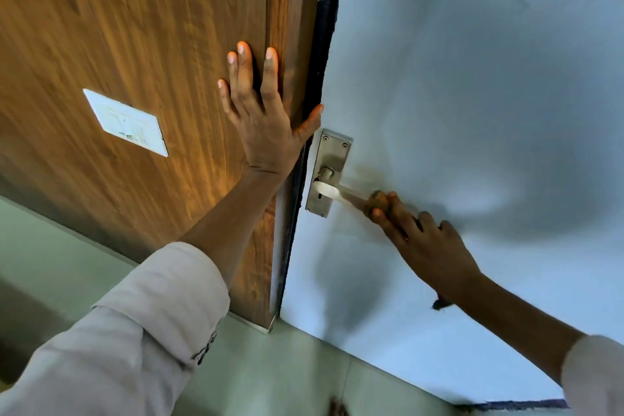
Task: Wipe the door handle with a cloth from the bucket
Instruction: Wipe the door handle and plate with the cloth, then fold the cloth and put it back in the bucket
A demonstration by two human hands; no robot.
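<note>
A steel lever door handle (332, 192) sits on its screwed backplate (334, 150) at the left edge of a pale blue door (472, 78). My right hand (425, 243) is closed around the lever's outer end, with a brownish cloth (378, 201) bunched under the fingers. A dark scrap of it hangs below the wrist. My left hand (263, 118) lies flat with spread fingers on the wooden panel (135, 27) beside the handle, and its thumb touches the dark door edge. No bucket is in view.
A white rectangular label (125, 121) is stuck on the wooden panel. A black strip (326, 27) runs between the panel and the blue door. Greenish floor tiles (287, 375) lie below both.
</note>
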